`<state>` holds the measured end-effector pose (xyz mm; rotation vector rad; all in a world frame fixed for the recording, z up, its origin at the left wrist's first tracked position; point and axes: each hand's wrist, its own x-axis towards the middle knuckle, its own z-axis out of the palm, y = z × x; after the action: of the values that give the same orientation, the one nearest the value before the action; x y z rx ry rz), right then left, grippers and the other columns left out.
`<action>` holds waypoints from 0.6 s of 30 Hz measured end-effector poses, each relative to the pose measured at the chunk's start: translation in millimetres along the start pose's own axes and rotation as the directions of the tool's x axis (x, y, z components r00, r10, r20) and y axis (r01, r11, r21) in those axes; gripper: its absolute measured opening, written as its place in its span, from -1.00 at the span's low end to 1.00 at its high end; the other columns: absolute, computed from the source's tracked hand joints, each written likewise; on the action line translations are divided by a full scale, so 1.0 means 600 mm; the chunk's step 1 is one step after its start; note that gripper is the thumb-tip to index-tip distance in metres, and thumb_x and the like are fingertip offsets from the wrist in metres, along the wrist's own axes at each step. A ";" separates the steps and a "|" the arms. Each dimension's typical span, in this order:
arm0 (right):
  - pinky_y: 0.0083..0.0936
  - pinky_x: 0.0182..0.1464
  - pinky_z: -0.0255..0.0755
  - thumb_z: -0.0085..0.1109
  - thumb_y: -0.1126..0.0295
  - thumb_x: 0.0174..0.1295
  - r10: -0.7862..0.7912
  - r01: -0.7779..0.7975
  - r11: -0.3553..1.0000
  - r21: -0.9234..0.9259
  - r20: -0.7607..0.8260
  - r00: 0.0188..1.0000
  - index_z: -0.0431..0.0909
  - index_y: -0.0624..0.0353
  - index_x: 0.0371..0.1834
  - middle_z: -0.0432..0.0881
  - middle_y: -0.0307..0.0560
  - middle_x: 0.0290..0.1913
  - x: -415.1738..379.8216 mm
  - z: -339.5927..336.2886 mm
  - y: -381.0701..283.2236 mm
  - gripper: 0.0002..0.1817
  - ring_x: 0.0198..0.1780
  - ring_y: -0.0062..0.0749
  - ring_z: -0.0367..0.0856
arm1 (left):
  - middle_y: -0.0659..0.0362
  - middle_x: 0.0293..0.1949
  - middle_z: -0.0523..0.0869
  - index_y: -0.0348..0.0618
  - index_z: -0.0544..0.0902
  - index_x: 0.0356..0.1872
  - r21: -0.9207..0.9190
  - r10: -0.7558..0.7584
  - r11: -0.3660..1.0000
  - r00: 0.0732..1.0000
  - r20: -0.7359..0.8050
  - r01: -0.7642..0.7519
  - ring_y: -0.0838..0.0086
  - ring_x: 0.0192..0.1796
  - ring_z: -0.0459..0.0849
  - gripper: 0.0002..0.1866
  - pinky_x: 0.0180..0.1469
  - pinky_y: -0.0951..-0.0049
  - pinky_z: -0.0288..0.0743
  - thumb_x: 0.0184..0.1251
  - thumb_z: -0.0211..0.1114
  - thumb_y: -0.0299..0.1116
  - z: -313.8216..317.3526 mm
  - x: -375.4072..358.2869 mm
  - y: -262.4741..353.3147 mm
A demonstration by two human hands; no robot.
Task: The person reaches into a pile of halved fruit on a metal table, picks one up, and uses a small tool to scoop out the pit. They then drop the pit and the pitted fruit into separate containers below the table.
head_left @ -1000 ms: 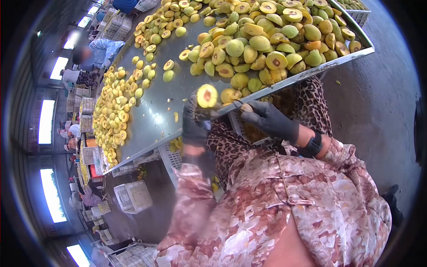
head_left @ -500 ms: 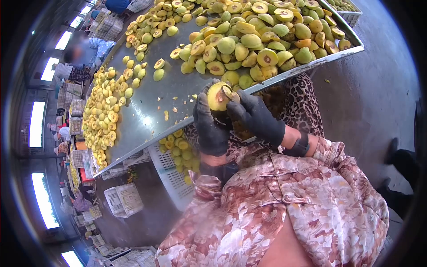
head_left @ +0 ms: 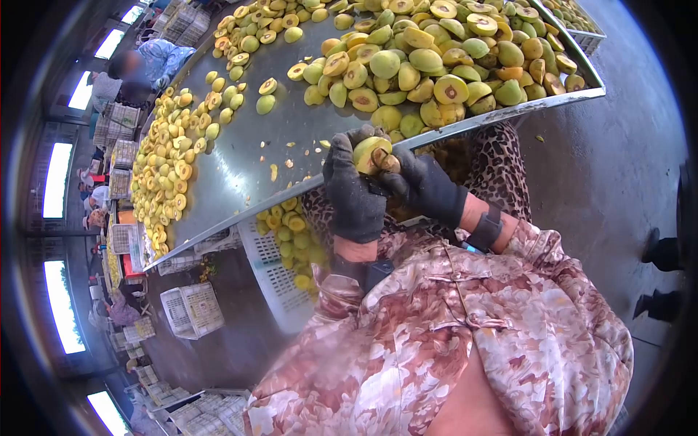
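Observation:
Both hands wear dark gloves and meet just off the near edge of the metal table (head_left: 240, 163). My left hand (head_left: 352, 192) is closed around a yellow-green peach half (head_left: 366, 153), its cut face turned toward my right hand. Fingers of my right hand (head_left: 429, 187) are closed at that cut face, on what looks like a small curved pitting knife; the hand covers most of it. Brown flesh shows at the centre of the half. Beyond the hands, a heap of halved peaches (head_left: 425, 62) lies on the table, many with the brown centre showing.
More peach halves (head_left: 163, 171) lie along the table's left side, with small scraps between. Below the table edge stands a white crate (head_left: 273, 269) holding peaches. Stacked crates (head_left: 193, 309) are on the floor. Another person (head_left: 153, 65) is at the far side; dark shoes (head_left: 662, 254) show at right.
The peach half has turned in my left hand and now shows its cut face less fully. My right fingers have shifted at its centre. The whole view has moved slightly.

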<state>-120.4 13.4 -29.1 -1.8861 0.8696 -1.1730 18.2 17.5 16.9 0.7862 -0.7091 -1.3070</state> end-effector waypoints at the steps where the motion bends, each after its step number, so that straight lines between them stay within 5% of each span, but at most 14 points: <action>1: -0.08 -0.16 0.57 0.18 0.30 0.42 -0.014 0.014 1.000 -0.010 -0.006 1.000 0.42 0.22 0.27 0.70 0.27 -0.17 0.002 -0.002 0.005 -0.58 -0.16 0.27 0.69 | 0.02 -0.10 0.73 -0.33 0.63 -0.03 -0.024 -0.011 1.000 1.000 -0.024 0.011 0.30 -0.05 0.73 -0.54 0.07 0.33 0.65 0.68 0.00 -0.06 0.006 0.004 -0.002; 6: -0.13 -0.12 0.58 0.18 0.27 0.43 -0.156 0.163 0.984 0.074 -0.084 0.984 0.35 0.22 0.37 0.71 0.24 -0.13 -0.002 0.000 0.023 -0.49 -0.13 0.19 0.73 | 0.00 -0.19 0.75 -0.31 0.66 -0.15 0.110 -0.058 0.992 0.998 0.021 0.056 0.29 -0.16 0.76 -0.50 -0.02 0.32 0.68 0.67 0.03 0.00 0.023 0.007 0.009; 9: -0.27 0.00 0.57 0.16 0.27 0.46 -0.123 0.134 0.942 0.306 -0.057 0.991 0.40 0.25 0.37 0.73 0.13 -0.07 -0.004 -0.002 0.023 -0.51 -0.05 -0.06 0.75 | -0.01 -0.19 0.76 -0.30 0.66 -0.20 0.116 -0.064 0.992 0.995 0.071 0.056 0.29 -0.19 0.76 -0.48 -0.06 0.32 0.68 0.66 0.04 0.03 0.031 0.013 0.008; 12: -0.37 0.10 0.52 0.15 0.27 0.47 -0.061 0.028 0.934 0.356 0.082 0.995 0.45 0.28 0.35 0.72 0.03 -0.02 -0.004 -0.015 0.034 -0.53 0.01 -0.31 0.69 | 0.01 -0.23 0.74 -0.27 0.64 -0.27 0.112 -0.032 0.993 0.996 0.088 0.022 0.29 -0.21 0.76 -0.47 -0.11 0.35 0.67 0.64 0.06 0.06 0.037 0.017 0.000; 15: -0.39 0.12 0.51 0.15 0.28 0.47 0.180 -0.250 0.791 0.558 0.179 0.967 0.47 0.26 0.33 0.71 -0.01 -0.01 -0.025 -0.004 0.014 -0.55 0.00 -0.40 0.63 | 0.06 -0.29 0.70 -0.24 0.60 -0.33 0.000 -0.064 0.998 0.974 0.217 0.066 0.30 -0.23 0.76 -0.47 -0.15 0.37 0.65 0.62 0.07 0.09 0.024 0.030 -0.008; 18: -0.40 0.12 0.49 0.18 0.30 0.46 0.092 -0.293 0.824 0.485 0.397 0.913 0.53 0.22 0.24 0.70 -0.07 -0.06 -0.023 -0.016 0.011 -0.63 0.00 -0.49 0.58 | 0.10 -0.35 0.65 -0.20 0.57 -0.37 0.094 -0.106 0.992 0.972 0.209 0.088 0.32 -0.24 0.75 -0.46 -0.17 0.38 0.65 0.62 0.07 0.11 0.013 0.010 -0.001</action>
<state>-135.1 19.7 -37.4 -1.4351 0.4502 -0.7968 12.3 10.5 21.0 0.7630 -0.9113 -1.4729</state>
